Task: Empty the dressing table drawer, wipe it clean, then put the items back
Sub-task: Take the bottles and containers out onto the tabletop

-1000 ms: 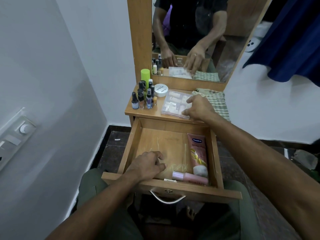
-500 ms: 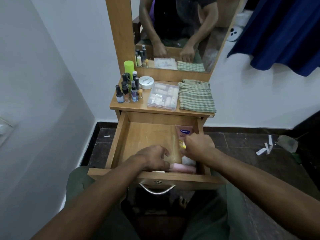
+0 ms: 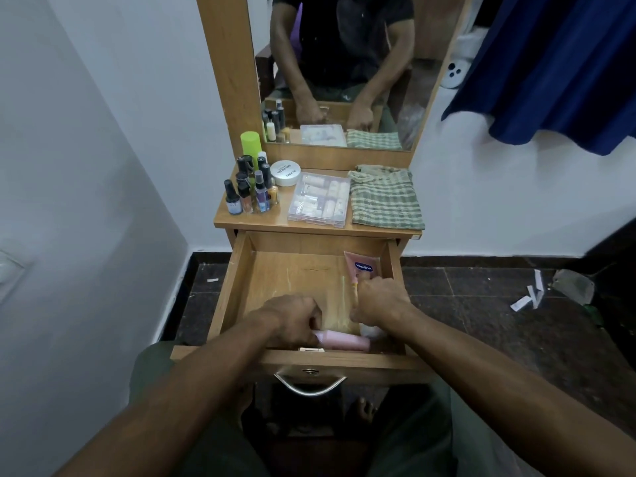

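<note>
Now both hands are inside the open drawer [image 3: 237, 287] of the dressing table.

At the front edge of the drawer lies a pink bottle [image 3: 344, 340], and the left hand [image 3: 292, 320] has its fingers curled around the left end of it. Along the right wall lies a pink tube [image 3: 361, 268]; the right hand [image 3: 380, 301] grips its lower part with curled fingers. On the table top, a clear plastic box [image 3: 320, 199] sits in the middle, a green checked cloth [image 3: 385, 201] at the right edge, small bottles [image 3: 249, 194] and a white jar [image 3: 285, 172] at the left.
</note>
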